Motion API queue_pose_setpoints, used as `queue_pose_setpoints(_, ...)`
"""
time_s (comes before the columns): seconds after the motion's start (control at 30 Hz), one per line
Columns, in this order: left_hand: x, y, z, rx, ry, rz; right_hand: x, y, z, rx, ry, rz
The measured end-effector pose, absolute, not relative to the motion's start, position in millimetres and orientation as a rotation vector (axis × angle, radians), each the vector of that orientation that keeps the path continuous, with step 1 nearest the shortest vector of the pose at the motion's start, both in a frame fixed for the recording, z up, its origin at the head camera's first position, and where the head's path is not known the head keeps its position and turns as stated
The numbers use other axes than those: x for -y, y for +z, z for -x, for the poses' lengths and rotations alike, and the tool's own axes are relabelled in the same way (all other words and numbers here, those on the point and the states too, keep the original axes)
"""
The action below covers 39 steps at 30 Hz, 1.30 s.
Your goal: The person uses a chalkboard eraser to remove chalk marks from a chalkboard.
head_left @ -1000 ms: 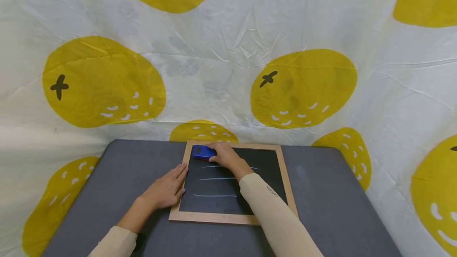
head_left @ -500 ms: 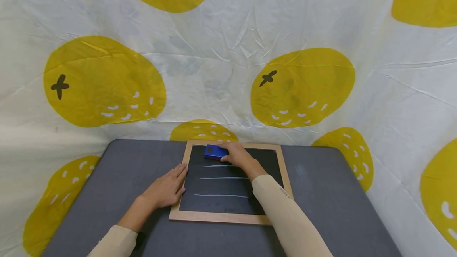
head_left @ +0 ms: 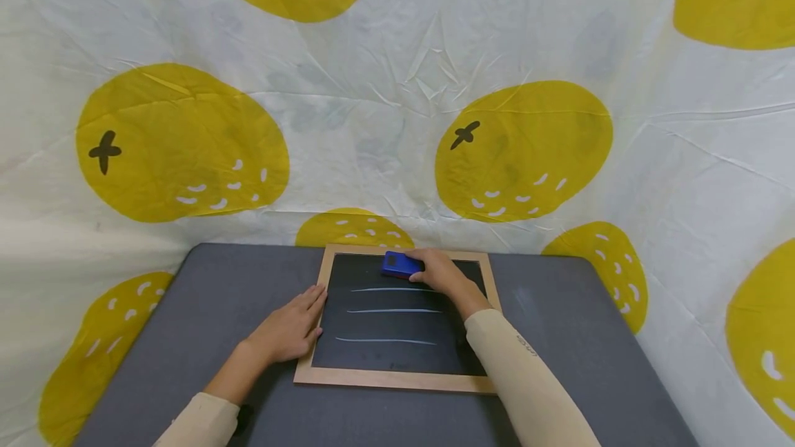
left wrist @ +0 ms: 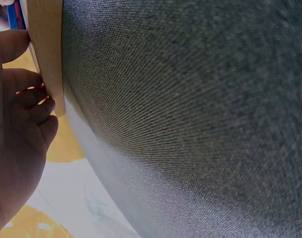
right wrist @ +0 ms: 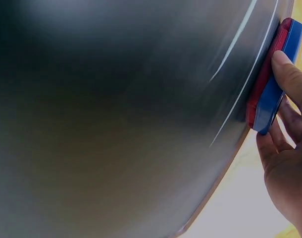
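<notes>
A chalkboard (head_left: 385, 357) in a light wooden frame lies on the table, with three pale chalk lines (head_left: 394, 311) across its dark face. My right hand (head_left: 442, 274) grips a blue chalkboard eraser (head_left: 400, 265) near the board's top edge, above the uppermost line. In the right wrist view the eraser's red pad (right wrist: 266, 79) faces the board, and the thumb lies along its side. My left hand (head_left: 288, 326) rests with extended fingers on the left side of the frame. From the left wrist, those fingertips touch the wooden edge (left wrist: 46, 44).
The table (head_left: 248, 281) has a dark grey cloth-like surface, with a faint pale smudge right of the board. Behind and around it hangs a white curtain (head_left: 366, 150) printed with large yellow fruits. My right forearm covers the board's lower right corner.
My right hand has slid the eraser rightward along the top of the board, from near the left corner to past the middle. The left hand has stayed in place.
</notes>
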<state>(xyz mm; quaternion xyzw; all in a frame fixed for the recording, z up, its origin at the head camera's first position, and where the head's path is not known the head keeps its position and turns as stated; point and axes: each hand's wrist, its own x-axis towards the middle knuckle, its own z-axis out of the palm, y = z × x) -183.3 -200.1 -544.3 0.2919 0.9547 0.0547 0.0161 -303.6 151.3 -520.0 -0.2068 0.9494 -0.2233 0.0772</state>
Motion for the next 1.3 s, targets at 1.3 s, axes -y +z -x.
queue_pose_setpoints(1.3,198.9,-537.3,181.9,-2.959,0.171,-0.884,-269.1,-519.2,285.4,-2.973,-0.61,0.63)
